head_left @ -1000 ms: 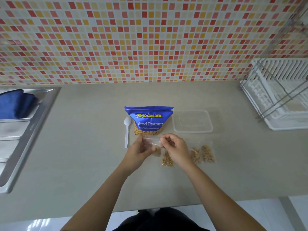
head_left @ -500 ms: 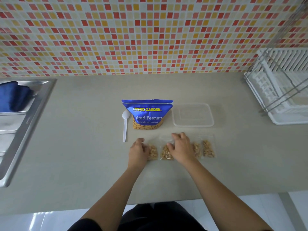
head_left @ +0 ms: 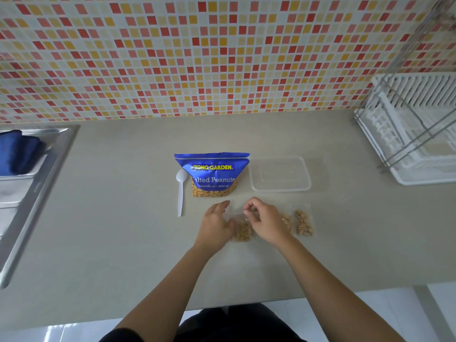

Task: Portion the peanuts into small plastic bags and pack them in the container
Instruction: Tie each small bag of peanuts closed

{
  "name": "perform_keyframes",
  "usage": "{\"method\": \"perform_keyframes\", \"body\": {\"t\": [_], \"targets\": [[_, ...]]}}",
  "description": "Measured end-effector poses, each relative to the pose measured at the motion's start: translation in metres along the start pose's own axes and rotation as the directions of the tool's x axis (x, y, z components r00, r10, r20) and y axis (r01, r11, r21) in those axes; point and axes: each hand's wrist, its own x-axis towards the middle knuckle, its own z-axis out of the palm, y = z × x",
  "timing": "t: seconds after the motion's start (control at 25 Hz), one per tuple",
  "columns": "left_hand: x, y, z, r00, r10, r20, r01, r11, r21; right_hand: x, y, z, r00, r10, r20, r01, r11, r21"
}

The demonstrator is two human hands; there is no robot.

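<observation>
A small clear bag of peanuts (head_left: 243, 232) lies on the counter between my hands. My left hand (head_left: 216, 224) rests flat against its left side, fingers stretched out. My right hand (head_left: 265, 223) has its fingers curled and pinches the bag's clear top edge. Two more filled small bags (head_left: 304, 223) lie to the right, one partly hidden behind my right hand. The blue Salted Peanuts pouch (head_left: 212, 172) stands behind my hands. The clear plastic container (head_left: 280, 187) sits to its right, with nothing in it. A white plastic spoon (head_left: 181, 191) lies left of the pouch.
A steel sink (head_left: 32, 193) with a blue cloth (head_left: 17, 151) is at the left. A white dish rack (head_left: 414, 134) stands at the right. The tiled wall runs along the back; the counter's front edge is near my body.
One second ago both hands held a bag raised in front of the pouch. They lowered it to the counter, and my right hand's fingers have since curled onto its top.
</observation>
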Motion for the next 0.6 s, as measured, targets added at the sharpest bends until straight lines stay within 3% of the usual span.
{"method": "perform_keyframes", "body": {"t": [0.08,0.2,0.44,0.6], "targets": [[-0.002,0.009,-0.004,0.995,-0.047,0.094,0.064,0.98,-0.19,-0.009,-0.005,-0.006,0.997,0.073,-0.037,-0.063,0.974,0.217],[-0.004,0.018,-0.011,0.993,-0.076,0.095,0.108,0.91,-0.401,-0.023,-0.012,-0.01,0.971,0.211,-0.116,-0.113,0.825,0.553],[-0.002,0.038,-0.029,0.995,-0.018,0.101,0.07,0.841,-0.537,-0.026,-0.031,-0.017,0.946,0.258,-0.196,-0.059,0.732,0.678],[0.002,0.049,-0.037,0.994,0.106,0.036,-0.08,0.9,-0.429,-0.026,-0.04,-0.02,0.943,0.201,-0.267,-0.014,0.822,0.57]]}}
